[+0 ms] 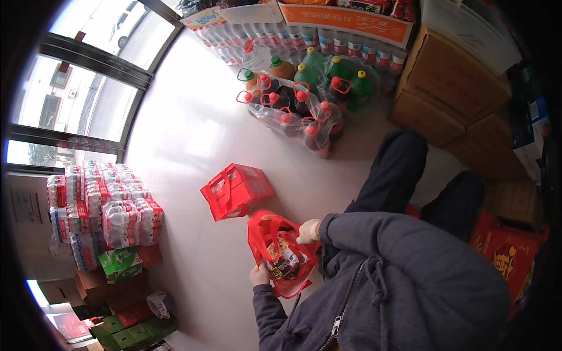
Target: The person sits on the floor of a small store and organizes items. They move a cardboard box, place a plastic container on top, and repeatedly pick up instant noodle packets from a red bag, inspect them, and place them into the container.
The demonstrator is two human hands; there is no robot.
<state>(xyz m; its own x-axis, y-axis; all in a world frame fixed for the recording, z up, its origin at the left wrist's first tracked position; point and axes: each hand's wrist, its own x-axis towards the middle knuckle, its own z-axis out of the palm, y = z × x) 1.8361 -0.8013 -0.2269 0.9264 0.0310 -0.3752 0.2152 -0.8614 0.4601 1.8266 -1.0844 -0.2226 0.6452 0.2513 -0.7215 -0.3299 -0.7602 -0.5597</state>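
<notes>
An open red shopping bag (252, 234) with looped handles stands on the floor before me. Packaged food (285, 259) in printed wrappers lies inside it. My left hand (260, 275) grips the bag's edge at its lower left. At the opposite side of the opening, my right hand (309, 231) is closed on the bag's rim, its fingers partly hidden. Just beyond stands a second red bag (259, 186), boxy and upright, with its handle looped over the top.
Shrink-wrapped dark drink bottles (303, 114) stand ahead, beside green bottles (309, 72). Stacked bottled-water packs (120, 210) and a green carton (120, 263) are at left, near glass doors (83, 96). Large cardboard boxes (452, 83) rise at right. A red printed bag (505, 250) lies beside my legs.
</notes>
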